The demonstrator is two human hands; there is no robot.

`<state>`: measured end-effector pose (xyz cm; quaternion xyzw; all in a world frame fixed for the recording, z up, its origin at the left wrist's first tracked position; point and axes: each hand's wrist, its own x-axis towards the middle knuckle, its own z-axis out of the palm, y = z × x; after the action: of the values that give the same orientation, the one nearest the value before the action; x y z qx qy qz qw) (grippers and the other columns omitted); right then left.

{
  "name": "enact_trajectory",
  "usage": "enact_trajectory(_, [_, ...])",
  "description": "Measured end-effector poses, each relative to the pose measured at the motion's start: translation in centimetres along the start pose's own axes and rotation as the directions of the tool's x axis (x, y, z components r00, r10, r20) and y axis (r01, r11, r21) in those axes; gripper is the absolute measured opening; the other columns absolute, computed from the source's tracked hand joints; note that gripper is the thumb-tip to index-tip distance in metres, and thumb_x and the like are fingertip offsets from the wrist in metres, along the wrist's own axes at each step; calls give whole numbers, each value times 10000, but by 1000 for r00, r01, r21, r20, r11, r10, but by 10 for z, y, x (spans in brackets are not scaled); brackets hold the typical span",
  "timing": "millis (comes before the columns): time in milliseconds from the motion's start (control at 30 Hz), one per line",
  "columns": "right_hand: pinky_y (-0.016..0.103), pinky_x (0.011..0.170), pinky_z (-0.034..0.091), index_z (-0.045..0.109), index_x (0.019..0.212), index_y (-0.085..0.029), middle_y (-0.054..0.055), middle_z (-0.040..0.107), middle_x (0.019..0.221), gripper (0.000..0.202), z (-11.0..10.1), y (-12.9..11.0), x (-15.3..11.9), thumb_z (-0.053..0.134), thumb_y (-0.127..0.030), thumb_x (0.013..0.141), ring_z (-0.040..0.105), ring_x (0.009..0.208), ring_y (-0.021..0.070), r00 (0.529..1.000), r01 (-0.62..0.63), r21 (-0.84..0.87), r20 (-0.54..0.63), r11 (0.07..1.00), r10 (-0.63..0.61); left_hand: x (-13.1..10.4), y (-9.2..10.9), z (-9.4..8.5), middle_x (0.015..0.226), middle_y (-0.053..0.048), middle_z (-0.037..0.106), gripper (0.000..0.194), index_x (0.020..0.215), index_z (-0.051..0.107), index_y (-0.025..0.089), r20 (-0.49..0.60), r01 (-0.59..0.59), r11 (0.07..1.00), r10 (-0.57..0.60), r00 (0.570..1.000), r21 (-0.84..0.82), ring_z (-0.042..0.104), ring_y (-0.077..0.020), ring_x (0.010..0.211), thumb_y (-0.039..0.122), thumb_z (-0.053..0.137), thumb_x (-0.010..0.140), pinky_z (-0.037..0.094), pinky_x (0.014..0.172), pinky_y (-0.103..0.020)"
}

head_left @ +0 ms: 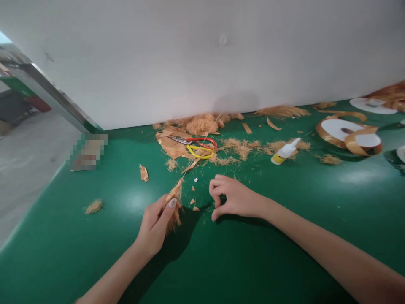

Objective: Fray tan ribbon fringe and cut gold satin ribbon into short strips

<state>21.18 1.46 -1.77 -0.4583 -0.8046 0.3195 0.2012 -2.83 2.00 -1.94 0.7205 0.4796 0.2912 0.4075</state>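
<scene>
A small tan fibre bundle (pixel 175 215) is pinched between the thumb and fingers of my left hand (pixel 155 223). Its narrow tied tip points up, and a thin wire or thread rises from it toward the wall; loose fibres hang below the thumb. To the right, my right hand (pixel 232 197) hovers just over the green table, fingers curled and the thumb apart from them, with nothing visible between. Beyond both hands lie scissors (pixel 202 145) with one red and one yellow handle, resting on tan scraps. A white glue bottle (pixel 286 150) with a yellow label lies beyond my right hand.
Tan fibre clumps (pixel 202 123) line the foot of the white wall (pixel 190 63). A spool of gold ribbon (pixel 338 131) sits at the right, with more fibre (pixel 390 96) behind it. Small scraps dot the green table (pixel 221 261); its left edge borders a grey floor.
</scene>
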Motion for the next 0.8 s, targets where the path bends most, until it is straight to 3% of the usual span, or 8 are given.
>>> enact_trajectory(100, [270,670,342,476,516,-163,-4,514,750,365,5,-4,3,781,-337,618,436,766,148,996,-35,-31,79,999,38,-1,-1,1,590,23,488,356,742,557,160,19,-16,1000,16,1000,-9,441,-102,531,425,379,898,342,512,-221])
enact_trajectory(233, [263,647,320,408,552,-170,-2,491,730,368,5,1,8,706,-306,720,407,758,149,994,-108,-61,1,992,108,-2,-1,2,607,16,508,345,751,554,163,42,-11,999,12,999,-30,460,-106,553,416,376,904,343,515,-221])
enact_trajectory(333, [256,640,314,389,564,-172,-11,485,710,371,0,6,9,699,-295,727,412,743,143,993,-118,-43,-25,992,117,-2,0,2,605,14,507,342,753,554,165,52,-8,999,10,999,-33,460,-106,551,414,376,906,338,507,-221])
enact_trajectory(500, [265,653,309,432,543,-168,-26,499,666,365,-2,5,7,746,-300,674,426,705,132,989,-53,-42,135,998,58,-1,1,3,624,6,523,334,770,564,166,70,-19,999,21,997,-28,480,-111,566,409,379,905,336,503,-221])
enact_trajectory(700, [259,637,317,390,569,-171,-6,500,743,358,-12,22,8,683,-287,738,440,751,141,991,-129,-61,13,990,130,0,-1,4,597,14,516,333,773,565,161,82,-19,999,22,996,-27,471,-106,533,403,378,905,348,507,-220])
enact_trajectory(800, [274,651,324,419,564,-172,1,506,759,351,-18,26,7,691,-325,726,444,774,153,990,-126,-76,54,989,130,1,0,5,581,16,512,346,769,564,158,102,-24,1000,25,995,-10,468,-110,529,410,370,904,354,522,-227])
